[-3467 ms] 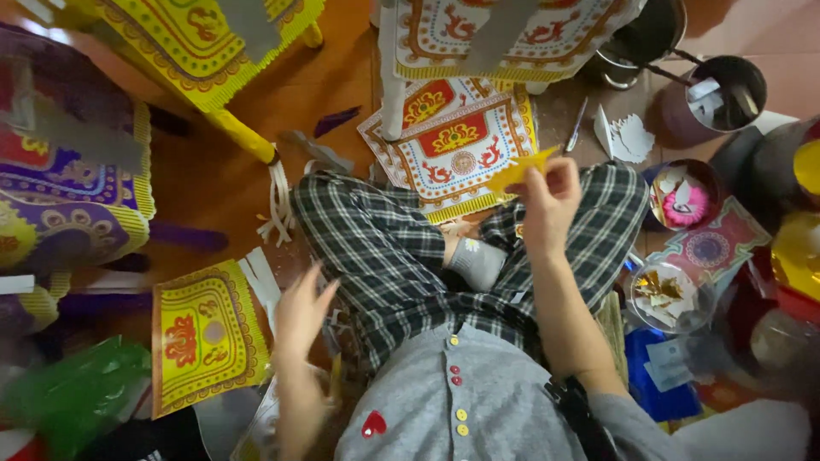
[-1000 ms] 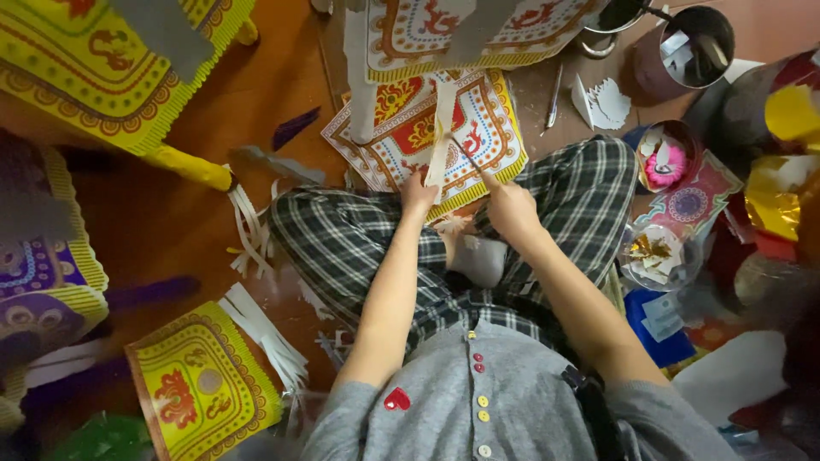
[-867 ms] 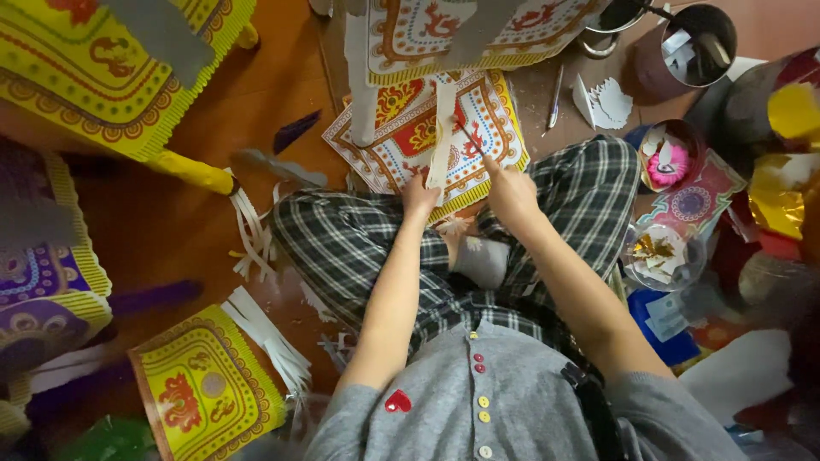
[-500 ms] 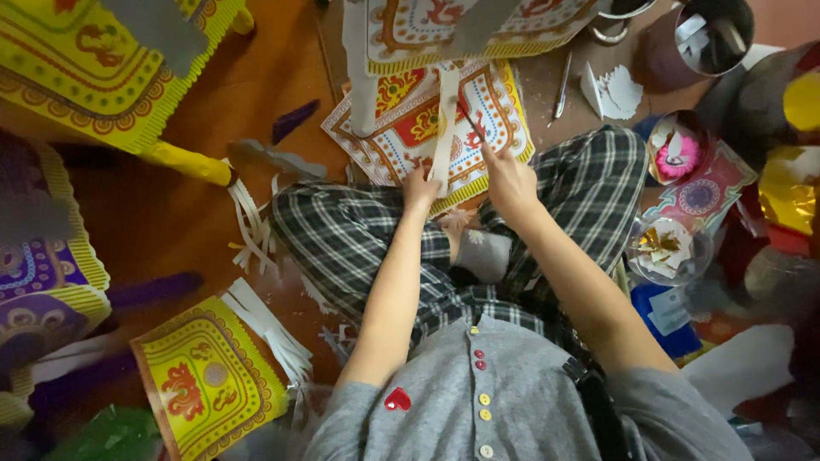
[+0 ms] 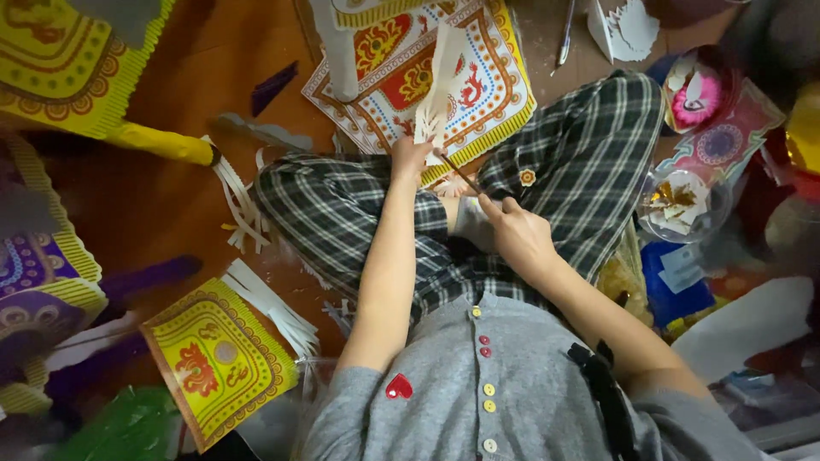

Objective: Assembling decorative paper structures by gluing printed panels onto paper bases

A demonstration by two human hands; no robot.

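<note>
Down at the frame's centre, the left hand [image 5: 408, 158] pinches a pale cut-paper strip [image 5: 440, 85] over the patterned sheet [image 5: 427, 81], while the right hand [image 5: 519, 235] grips a thin stick [image 5: 457, 171], possibly a brush. Around them lies a brown wooden floor [image 5: 171, 205], littered with yellow printed papers [image 5: 218, 363] lower left and bowls [image 5: 683, 201] at right.

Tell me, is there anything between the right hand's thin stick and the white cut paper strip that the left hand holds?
Nothing visible does. The right hand holds a thin stick whose tip reaches the white paper strip, which the left hand pinches at its lower end.
</note>
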